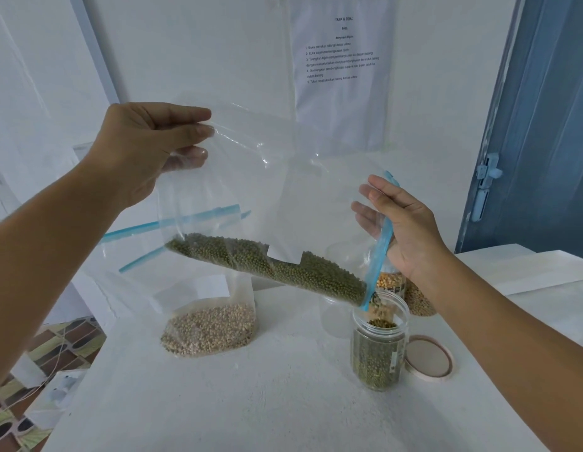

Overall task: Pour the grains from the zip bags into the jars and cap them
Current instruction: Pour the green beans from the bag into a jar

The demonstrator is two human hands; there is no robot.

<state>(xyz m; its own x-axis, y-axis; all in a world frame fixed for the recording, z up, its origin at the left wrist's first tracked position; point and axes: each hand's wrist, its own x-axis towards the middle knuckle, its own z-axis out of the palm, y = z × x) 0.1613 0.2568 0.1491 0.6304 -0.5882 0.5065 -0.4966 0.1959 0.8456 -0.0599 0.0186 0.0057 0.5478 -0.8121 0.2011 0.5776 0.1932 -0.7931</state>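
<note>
A clear zip bag (pixel 267 190) with green grains along its lower edge hangs tilted over an open jar (pixel 378 350). My left hand (pixel 146 148) pinches the bag's raised bottom corner. My right hand (pixel 404 230) holds the blue zip mouth, which points down into the jar. Green grains fall from the mouth into the jar, which is mostly full. The jar's beige lid (pixel 428 358) lies flat to its right.
A zip bag of pale grains (pixel 208 324) stands on the white table (pixel 218 402) at left. An empty clear jar (pixel 332 318) and a jar of yellow grains (pixel 391 282) stand behind the open one. A printed sheet hangs on the wall; a blue door is at right.
</note>
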